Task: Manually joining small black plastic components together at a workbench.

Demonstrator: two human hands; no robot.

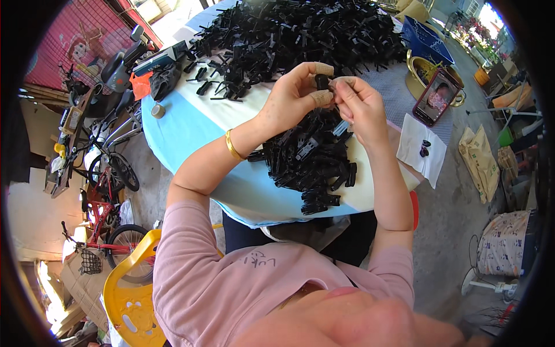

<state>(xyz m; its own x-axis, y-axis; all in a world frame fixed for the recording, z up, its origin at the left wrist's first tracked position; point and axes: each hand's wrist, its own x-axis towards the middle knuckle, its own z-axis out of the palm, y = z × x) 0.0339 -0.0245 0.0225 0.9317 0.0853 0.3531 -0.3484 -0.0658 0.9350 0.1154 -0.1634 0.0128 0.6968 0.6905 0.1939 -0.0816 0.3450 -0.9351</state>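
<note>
Over the near black pile (309, 159), the left hand (292, 98) pinches a black piece (322, 82); the right hand (363, 107) presses fingertips together alongside, contents unclear.

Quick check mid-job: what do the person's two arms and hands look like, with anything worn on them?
Both arms have short pink sleeves. The left hand has tan wraps around the thumb and a finger, and a smooth gold bangle at the wrist. The right hand has no bangle; any fingertip covering is unclear.
</note>
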